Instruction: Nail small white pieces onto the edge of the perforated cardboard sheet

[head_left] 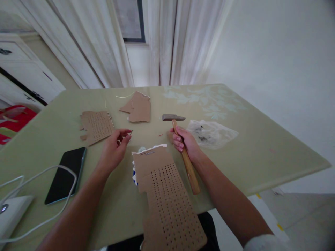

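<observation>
Wooden-handled hammer (183,150) gripped in right hand (186,141), head pointing away; left hand (115,148) fingers (125,134) pinching something tiny, indistinct.

Softly and evenly lit by daylight through the pale curtains (167,42) behind the table (261,146). Only faint, diffuse shadows beneath things on the table. Mild sheen on its far right part. Slightly soft focus throughout, blurrier toward the corners. Strongly bowed by the wide lens, table edges splaying outward, darkened at the upper right corner.
</observation>
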`<state>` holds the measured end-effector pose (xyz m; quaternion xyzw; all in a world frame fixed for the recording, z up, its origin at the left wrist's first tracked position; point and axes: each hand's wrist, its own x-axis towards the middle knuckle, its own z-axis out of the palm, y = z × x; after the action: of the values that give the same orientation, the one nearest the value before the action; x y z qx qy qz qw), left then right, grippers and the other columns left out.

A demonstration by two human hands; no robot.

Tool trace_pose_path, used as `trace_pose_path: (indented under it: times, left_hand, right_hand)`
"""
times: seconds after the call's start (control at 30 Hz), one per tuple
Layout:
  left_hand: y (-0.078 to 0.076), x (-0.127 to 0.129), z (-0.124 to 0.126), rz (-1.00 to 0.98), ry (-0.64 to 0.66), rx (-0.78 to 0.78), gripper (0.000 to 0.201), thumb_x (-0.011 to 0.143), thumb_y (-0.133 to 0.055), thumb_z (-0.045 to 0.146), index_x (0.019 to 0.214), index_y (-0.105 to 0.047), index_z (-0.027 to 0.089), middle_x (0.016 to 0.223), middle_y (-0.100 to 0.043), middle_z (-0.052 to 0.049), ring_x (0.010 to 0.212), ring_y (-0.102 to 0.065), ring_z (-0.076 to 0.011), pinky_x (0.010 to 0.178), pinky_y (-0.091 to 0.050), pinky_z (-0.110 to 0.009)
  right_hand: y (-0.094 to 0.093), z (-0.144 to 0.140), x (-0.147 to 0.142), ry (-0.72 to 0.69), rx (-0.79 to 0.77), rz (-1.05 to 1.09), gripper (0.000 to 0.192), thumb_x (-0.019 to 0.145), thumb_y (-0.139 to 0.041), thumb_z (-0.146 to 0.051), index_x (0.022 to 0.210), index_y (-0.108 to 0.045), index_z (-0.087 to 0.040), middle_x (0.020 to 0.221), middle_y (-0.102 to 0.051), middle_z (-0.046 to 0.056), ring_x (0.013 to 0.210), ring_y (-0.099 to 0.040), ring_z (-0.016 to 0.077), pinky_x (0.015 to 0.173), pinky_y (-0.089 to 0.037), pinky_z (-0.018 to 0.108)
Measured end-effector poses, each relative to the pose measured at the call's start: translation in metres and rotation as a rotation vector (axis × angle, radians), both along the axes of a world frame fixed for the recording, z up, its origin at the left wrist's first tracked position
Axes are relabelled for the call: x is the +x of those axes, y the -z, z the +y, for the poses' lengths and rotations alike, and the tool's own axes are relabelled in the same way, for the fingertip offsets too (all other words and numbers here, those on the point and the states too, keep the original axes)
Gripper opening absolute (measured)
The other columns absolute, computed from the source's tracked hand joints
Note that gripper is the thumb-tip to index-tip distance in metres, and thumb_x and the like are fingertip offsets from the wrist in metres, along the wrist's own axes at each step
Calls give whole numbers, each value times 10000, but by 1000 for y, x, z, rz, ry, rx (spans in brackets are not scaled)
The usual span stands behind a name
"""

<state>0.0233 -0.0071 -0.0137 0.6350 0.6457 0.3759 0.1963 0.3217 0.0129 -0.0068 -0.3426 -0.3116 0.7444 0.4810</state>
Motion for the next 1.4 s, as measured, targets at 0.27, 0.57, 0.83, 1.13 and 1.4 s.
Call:
trace_pose_path:
  times: [0.27,0.57,0.83,1.13,1.4]
  left_hand:
    - [-52,52,-28,-316,209,112,259,965,-699,464,1019,-717,211,955,-804,-49,857,-724,-192,768,-582,-305]
    - [-53,63,-39,-74,224,124,236,937,-742,452,928,-813,228,726,-684,9,640,-510,-135,535,-406,-227]
    - [-46,59,-42,-65,295,72,201,961,-752,419,962,-818,230,803,-744,5,611,-469,-118,526,-400,-222]
    - [-41,57,-43,-13,330,128,161,983,-758,389,996,-818,240,850,-771,7,642,-515,-126,574,-414,-256]
    - [-39,57,-43,24,341,180,136,988,-753,359,1006,-820,242,851,-775,13,655,-547,-133,606,-437,-278]
  right_hand:
    - [-1,0,0,6,-4,24,323,969,-808,-467,964,-657,-181,566,-435,-121,374,-283,46,317,-269,160]
    - [-2,-1,-2,22,-9,35,316,948,-821,-442,962,-673,-164,559,-448,-120,370,-293,42,311,-278,156]
    - [-2,-3,-2,-18,-10,46,310,972,-799,-435,985,-684,-147,568,-453,-116,360,-308,40,307,-283,158]
    - [-3,-4,-3,-14,-12,39,286,1002,-769,-429,981,-681,-158,568,-443,-116,360,-301,43,304,-281,159]
    - [-6,-5,-4,2,1,-13,360,960,-811,-497,978,-674,-165,567,-442,-123,362,-301,41,311,-279,160]
